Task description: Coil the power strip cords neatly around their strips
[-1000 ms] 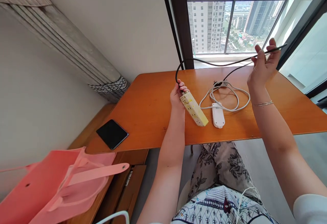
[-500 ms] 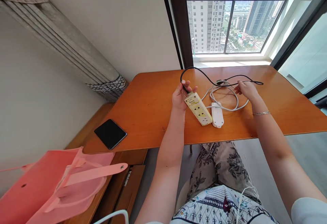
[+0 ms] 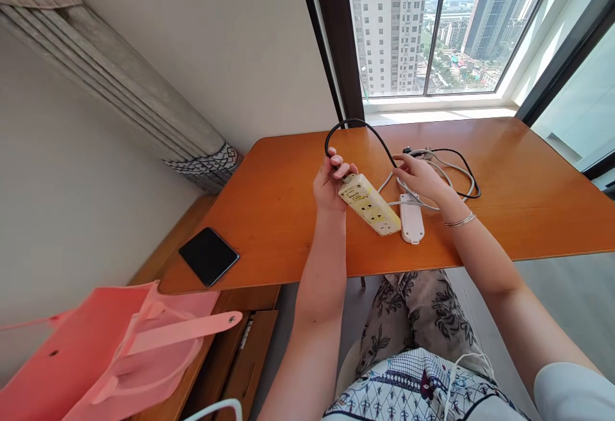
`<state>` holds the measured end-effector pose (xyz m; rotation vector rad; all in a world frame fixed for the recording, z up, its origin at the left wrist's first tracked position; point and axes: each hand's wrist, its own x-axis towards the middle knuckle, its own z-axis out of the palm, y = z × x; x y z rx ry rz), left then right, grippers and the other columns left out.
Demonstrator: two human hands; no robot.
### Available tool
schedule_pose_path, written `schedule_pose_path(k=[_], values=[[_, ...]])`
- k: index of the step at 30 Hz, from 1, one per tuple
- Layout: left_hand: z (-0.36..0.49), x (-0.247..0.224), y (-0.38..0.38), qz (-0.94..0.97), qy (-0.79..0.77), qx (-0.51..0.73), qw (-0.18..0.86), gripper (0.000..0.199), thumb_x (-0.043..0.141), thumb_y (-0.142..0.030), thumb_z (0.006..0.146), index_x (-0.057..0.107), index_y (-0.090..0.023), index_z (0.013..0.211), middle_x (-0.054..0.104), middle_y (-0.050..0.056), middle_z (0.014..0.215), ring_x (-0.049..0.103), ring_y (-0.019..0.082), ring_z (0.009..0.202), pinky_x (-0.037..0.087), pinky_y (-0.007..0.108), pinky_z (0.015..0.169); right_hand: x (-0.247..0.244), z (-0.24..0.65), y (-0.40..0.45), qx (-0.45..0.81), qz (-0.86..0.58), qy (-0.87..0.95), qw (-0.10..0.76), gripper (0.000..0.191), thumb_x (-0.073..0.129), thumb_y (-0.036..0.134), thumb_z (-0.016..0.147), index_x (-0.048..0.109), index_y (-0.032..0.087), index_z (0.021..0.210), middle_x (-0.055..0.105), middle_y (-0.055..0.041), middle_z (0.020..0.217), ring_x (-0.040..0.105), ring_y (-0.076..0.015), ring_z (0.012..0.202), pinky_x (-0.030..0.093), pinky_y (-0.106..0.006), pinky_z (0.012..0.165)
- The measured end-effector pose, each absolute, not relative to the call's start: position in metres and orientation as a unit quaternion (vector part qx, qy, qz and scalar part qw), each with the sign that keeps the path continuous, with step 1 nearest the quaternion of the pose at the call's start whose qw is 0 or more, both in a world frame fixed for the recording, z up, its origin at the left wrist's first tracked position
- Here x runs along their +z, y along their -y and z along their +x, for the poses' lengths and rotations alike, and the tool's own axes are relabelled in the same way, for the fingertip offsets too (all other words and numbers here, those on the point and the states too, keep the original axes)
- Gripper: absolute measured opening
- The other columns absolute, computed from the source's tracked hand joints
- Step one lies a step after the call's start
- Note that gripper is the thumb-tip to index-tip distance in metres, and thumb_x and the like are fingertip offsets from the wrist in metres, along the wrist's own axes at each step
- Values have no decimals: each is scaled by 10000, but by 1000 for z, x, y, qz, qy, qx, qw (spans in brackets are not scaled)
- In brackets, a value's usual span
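Observation:
My left hand (image 3: 331,181) is closed around the cord end of a yellowed power strip (image 3: 369,204), which slants down toward the right over the table. From that end a black cord (image 3: 358,121) arches up and over to my right hand (image 3: 420,177), whose fingertips pinch it. Past my right hand the cord loops on over the tabletop. Beside the yellowed strip lies a white power strip (image 3: 412,221). Its white cable (image 3: 444,168) is coiled behind it, partly hidden under my right hand.
All of this is on an orange-brown wooden table (image 3: 278,216) by a window. A black phone (image 3: 209,255) lies near the left front corner. A pink bag (image 3: 120,344) stands at the lower left, next to wooden drawers (image 3: 250,350).
My right hand has moved left along the black cord, closer to my left hand. The cord's arch now stands taller, and its far loop has shifted. My left hand still holds the yellowed strip.

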<state>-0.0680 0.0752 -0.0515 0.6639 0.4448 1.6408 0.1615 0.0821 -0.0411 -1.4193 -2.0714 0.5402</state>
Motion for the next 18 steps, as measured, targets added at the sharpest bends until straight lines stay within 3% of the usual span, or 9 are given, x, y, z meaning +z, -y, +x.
schedule_pose_path(k=[5, 11, 14, 18], values=[[-69, -45, -76, 266, -186, 756, 568, 246, 467, -301, 1064, 707, -294, 1013, 733, -36, 972, 675, 51, 737, 585, 222, 876, -55, 159, -74, 84, -563, 771, 286, 393, 425, 267, 1028, 585, 163, 1372, 780, -118, 1111, 716, -276, 965, 464, -337, 736], [-50, -38, -66, 302, -192, 717, 598, 202, 508, -248, 1040, 686, -236, 945, 750, 27, 1137, 750, 139, 1009, 593, 307, 929, -55, 154, -65, -73, -516, 802, 291, 363, 436, 346, 1039, 720, 216, 1224, 747, -112, 1092, 686, -236, 861, 389, -315, 638], [-48, -38, -65, 316, -197, 709, 599, 118, 593, -319, 1010, 686, -248, 1020, 764, 39, 1155, 757, 170, 1051, 597, 319, 944, -51, 153, -60, -106, -494, 814, 288, 363, 453, 341, 1034, 754, 229, 1205, 740, -99, 996, 665, -217, 823, 382, -316, 643], [-49, -39, -66, 334, -216, 704, 588, 249, 651, -381, 974, 686, -278, 1199, 793, 47, 1096, 769, 197, 1041, 602, 313, 934, -47, 151, -55, -122, -463, 830, 286, 363, 477, 277, 999, 765, 254, 1219, 727, -84, 937, 628, -202, 772, 370, -331, 648]])
